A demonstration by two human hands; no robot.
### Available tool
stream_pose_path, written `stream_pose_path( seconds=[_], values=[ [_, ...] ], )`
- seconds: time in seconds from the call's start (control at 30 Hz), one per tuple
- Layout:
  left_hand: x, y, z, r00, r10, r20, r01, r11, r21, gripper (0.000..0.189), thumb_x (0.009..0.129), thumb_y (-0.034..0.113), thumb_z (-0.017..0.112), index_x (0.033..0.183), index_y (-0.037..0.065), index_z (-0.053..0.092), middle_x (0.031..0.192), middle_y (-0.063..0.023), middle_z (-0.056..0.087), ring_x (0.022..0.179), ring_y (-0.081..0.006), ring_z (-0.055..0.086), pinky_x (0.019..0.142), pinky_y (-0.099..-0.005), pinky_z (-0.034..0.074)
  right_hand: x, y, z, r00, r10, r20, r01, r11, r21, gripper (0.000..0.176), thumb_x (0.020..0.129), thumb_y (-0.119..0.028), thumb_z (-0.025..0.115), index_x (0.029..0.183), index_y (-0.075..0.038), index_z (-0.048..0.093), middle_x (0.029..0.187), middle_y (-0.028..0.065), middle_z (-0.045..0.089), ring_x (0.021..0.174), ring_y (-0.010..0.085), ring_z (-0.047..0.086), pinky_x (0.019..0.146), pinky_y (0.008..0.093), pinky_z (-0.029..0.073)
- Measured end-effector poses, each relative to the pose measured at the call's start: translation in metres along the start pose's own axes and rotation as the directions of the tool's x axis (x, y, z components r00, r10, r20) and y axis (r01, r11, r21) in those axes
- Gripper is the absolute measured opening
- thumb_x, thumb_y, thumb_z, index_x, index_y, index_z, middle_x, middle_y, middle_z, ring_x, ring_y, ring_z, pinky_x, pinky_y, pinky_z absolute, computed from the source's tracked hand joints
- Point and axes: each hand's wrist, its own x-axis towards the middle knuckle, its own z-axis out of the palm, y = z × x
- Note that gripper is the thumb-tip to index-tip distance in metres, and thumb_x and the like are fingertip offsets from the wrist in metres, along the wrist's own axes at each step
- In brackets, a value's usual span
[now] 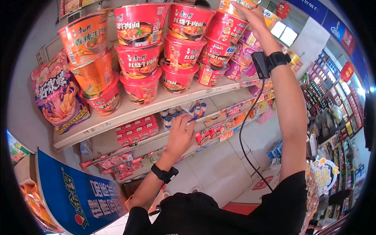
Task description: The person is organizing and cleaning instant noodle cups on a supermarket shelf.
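Observation:
My right hand (253, 18) is raised at the top of the stacks, its fingers against the side of an orange-and-yellow instant noodle tub (231, 8). That tub sits over a column of red noodle tubs (225, 28), partly cut off by the top of the view. Lower down, my left hand (182, 132) reaches to the shelf below, fingers apart and slightly bent. Its fingertips are at the front of small bottles with blue-and-white labels (169, 117). Both wrists carry black straps; the right one has a box with a cable (250, 152).
Red and orange noodle tubs (139, 62) stand stacked along the upper shelf (76, 132), with a purple noodle bag (58, 94) at its left end. Small red cartons (137, 131) sit below. A blue sign panel (74, 192) stands lower left; stocked racks (333, 82) line the right.

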Motion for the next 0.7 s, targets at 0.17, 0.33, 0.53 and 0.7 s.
stream_pose_path(
  seconds=[0.17, 0.33, 0.53, 0.7],
  values=[
    [0.005, -0.004, -0.008, 1.0, -0.01, -0.012, 0.011, 1.0, 0.028, 0.037, 0.072, -0.005, 0.071, 0.109, 0.001, 0.064, 0.121, -0.0161, 0.061, 0.119, -0.0376, 0.058, 0.097, -0.0492, 0.049, -0.011, -0.011, -0.019, 0.969, 0.015, -0.245, 0.048, 0.967, 0.25, 0.056, 0.091, -0.01, 0.076, 0.14, -0.003, 0.05, 0.124, 0.0093, 0.067, 0.11, 0.0209, 0.066, 0.091, 0.032, 0.057],
    [0.026, -0.004, -0.012, 0.998, -0.013, -0.053, 0.013, 1.0, -0.014, 0.043, 0.075, -0.004, 0.071, 0.117, 0.0, 0.061, 0.122, -0.0172, 0.06, 0.116, -0.0394, 0.059, 0.098, -0.0473, 0.05, -0.086, -0.013, -0.068, 0.947, 0.054, -0.316, -0.03, 0.996, 0.079, 0.075, 0.087, -0.025, 0.083, 0.143, 0.001, 0.042, 0.134, 0.0155, 0.06, 0.12, 0.0234, 0.062, 0.101, 0.0368, 0.051],
    [0.081, 0.004, 0.003, 0.994, 0.081, -0.078, -0.085, 0.995, -0.051, 0.053, 0.085, 0.003, 0.074, 0.134, -0.002, 0.054, 0.14, -0.0241, 0.054, 0.126, -0.0433, 0.055, 0.106, -0.0489, 0.048, -0.224, 0.03, -0.087, 0.916, 0.216, -0.339, -0.228, 0.974, 0.004, 0.084, 0.083, -0.018, 0.088, 0.145, 0.001, 0.035, 0.126, 0.0159, 0.063, 0.111, 0.0207, 0.067, 0.094, 0.0342, 0.057],
    [0.17, 0.021, 0.02, 0.944, 0.245, -0.219, -0.228, 0.968, 0.103, 0.056, 0.087, 0.008, 0.075, 0.137, -0.002, 0.053, 0.145, -0.0289, 0.045, 0.129, -0.047, 0.052, 0.108, -0.0524, 0.046, -0.329, 0.067, -0.085, 0.835, 0.43, -0.344, -0.402, 0.903, 0.153, 0.087, 0.083, -0.013, 0.087, 0.149, -0.001, 0.032, 0.127, 0.0139, 0.062, 0.11, 0.0187, 0.066, 0.09, 0.0315, 0.058]
  ],
)
